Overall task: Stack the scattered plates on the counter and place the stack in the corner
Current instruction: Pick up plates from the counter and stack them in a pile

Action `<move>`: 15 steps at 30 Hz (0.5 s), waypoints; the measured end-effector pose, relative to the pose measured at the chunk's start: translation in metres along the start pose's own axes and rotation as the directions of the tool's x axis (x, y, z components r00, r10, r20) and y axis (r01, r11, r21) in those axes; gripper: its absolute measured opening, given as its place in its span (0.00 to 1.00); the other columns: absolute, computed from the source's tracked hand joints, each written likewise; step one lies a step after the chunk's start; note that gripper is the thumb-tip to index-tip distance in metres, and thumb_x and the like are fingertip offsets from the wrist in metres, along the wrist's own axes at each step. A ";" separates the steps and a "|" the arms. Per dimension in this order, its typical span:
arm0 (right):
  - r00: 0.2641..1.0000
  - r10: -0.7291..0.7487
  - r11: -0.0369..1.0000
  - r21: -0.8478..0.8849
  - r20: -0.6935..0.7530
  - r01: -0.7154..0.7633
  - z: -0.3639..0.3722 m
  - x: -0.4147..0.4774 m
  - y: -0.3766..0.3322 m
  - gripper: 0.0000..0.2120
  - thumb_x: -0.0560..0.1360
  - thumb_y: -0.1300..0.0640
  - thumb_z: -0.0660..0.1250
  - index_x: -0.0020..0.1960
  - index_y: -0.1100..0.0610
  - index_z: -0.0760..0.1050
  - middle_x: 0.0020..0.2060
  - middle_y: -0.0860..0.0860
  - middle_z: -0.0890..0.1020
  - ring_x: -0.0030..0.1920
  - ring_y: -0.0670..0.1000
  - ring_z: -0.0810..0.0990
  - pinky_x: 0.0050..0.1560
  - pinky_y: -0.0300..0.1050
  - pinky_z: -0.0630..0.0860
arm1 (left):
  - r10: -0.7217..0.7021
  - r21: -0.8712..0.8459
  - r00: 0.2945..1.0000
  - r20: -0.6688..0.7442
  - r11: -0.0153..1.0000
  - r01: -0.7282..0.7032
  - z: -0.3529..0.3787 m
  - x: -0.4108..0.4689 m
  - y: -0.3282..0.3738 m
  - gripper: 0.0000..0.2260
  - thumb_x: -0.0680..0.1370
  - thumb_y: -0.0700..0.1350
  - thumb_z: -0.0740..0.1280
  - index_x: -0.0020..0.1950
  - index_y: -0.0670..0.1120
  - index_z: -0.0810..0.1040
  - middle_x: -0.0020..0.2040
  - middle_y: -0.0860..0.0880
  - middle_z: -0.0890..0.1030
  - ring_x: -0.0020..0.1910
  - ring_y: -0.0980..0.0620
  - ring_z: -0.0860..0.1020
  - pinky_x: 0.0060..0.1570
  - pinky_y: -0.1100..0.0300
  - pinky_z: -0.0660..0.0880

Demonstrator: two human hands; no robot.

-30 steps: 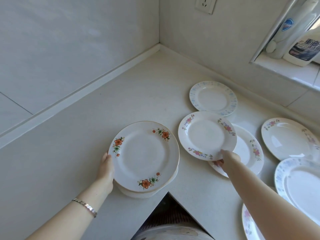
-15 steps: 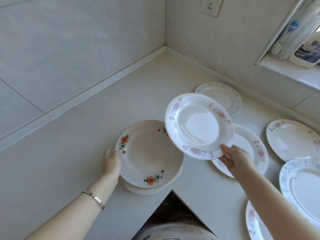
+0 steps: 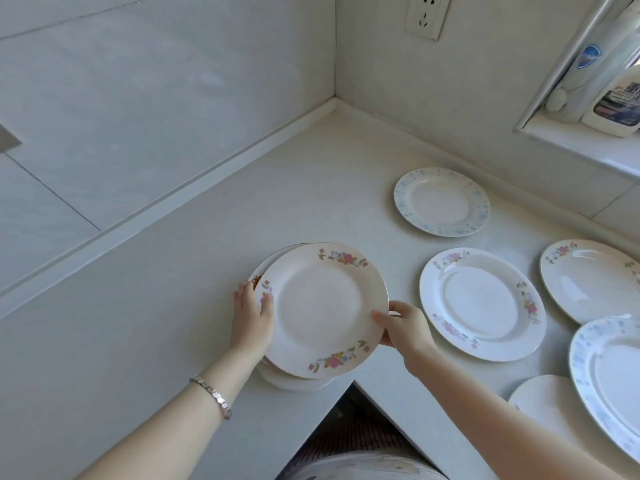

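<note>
We see glazed ceramic in the top plate (image 3: pixel 322 310): smooth, softly shiny, with a thin gilt-looking edge. The pink-flowered plate (image 3: pixel 481 303) to its right is glossier and carries bright highlights. The counter (image 3: pixel 173 306) looks like matt, faintly speckled stone. The wall tiles (image 3: pixel 156 81) at far left are smooth with a low sheen. The bracelet (image 3: pixel 212 395) at near left is polished metal. The white bottle (image 3: pixel 616 95) at far right is shiny plastic.

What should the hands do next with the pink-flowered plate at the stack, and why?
Probably slide the pink-flowered plate slightly left to centre it, then let go. The left hand and right hand grip its rim, and it sits offset on the stack, with the lower plate's rim showing at the upper left.
</note>
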State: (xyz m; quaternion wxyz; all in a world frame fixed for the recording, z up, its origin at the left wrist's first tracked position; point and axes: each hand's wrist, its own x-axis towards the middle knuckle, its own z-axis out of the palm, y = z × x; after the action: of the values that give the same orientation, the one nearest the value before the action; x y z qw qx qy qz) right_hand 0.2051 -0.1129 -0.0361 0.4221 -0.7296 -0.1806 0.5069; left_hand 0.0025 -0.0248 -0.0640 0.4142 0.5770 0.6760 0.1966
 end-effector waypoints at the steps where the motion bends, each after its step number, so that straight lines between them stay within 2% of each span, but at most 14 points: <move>1: 0.999 -0.033 0.997 -0.076 -0.008 0.032 0.001 0.000 0.000 0.05 0.75 0.63 0.62 0.50 0.61 0.76 0.42 0.56 0.82 0.38 0.52 0.82 0.34 0.40 0.80 | -0.001 0.021 1.000 0.003 1.000 0.001 0.001 0.000 -0.001 0.23 0.81 0.44 0.52 0.76 0.40 0.56 0.78 0.43 0.53 0.78 0.48 0.48 0.75 0.52 0.50; 4: 0.987 -0.159 0.918 -0.372 -0.022 0.139 0.004 -0.003 0.002 0.05 0.77 0.57 0.61 0.49 0.58 0.72 0.39 0.53 0.80 0.33 0.48 0.80 0.30 0.36 0.75 | 0.010 0.082 1.000 -0.002 0.997 -0.010 0.003 0.002 -0.003 0.22 0.81 0.41 0.53 0.75 0.39 0.56 0.78 0.43 0.52 0.78 0.47 0.46 0.74 0.54 0.49; 7: 0.978 -0.207 0.831 -0.530 -0.012 0.170 0.009 -0.003 0.010 0.08 0.77 0.55 0.59 0.51 0.58 0.73 0.36 0.52 0.79 0.33 0.50 0.78 0.30 0.39 0.71 | 0.007 0.104 1.000 -0.004 0.995 -0.007 0.005 0.002 -0.005 0.24 0.81 0.40 0.53 0.76 0.39 0.53 0.79 0.43 0.49 0.78 0.47 0.44 0.74 0.57 0.46; 11: 0.972 -0.233 0.787 -0.591 -0.021 0.176 0.016 0.002 0.015 0.14 0.77 0.53 0.59 0.56 0.61 0.74 0.42 0.55 0.81 0.41 0.55 0.80 0.35 0.43 0.73 | 0.028 0.120 0.999 -0.031 0.993 -0.024 0.004 0.003 -0.005 0.23 0.81 0.39 0.54 0.76 0.38 0.54 0.78 0.42 0.50 0.78 0.47 0.46 0.74 0.59 0.45; 14: 0.975 -0.223 0.778 -0.600 0.014 0.186 0.012 0.010 0.014 0.19 0.76 0.47 0.61 0.62 0.58 0.69 0.33 0.51 0.79 0.34 0.51 0.80 0.31 0.41 0.72 | 0.042 0.157 0.998 -0.043 0.987 -0.034 0.005 0.002 -0.004 0.23 0.80 0.39 0.55 0.75 0.39 0.55 0.78 0.42 0.50 0.78 0.47 0.46 0.74 0.58 0.46; 15: 0.983 -0.184 0.819 -0.553 0.002 0.154 0.008 0.013 0.014 0.21 0.76 0.45 0.61 0.63 0.56 0.69 0.31 0.50 0.78 0.31 0.49 0.79 0.30 0.40 0.72 | 0.044 0.178 0.998 -0.047 0.983 -0.035 0.005 0.002 -0.004 0.23 0.80 0.39 0.55 0.75 0.39 0.55 0.78 0.42 0.49 0.78 0.47 0.46 0.74 0.58 0.46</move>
State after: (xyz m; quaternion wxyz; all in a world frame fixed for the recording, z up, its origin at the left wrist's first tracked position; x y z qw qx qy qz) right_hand 0.2012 -0.1092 -0.0559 0.2418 -0.8140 -0.3719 0.3750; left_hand 0.0045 -0.0255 -0.0704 0.3400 0.6196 0.6895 0.1585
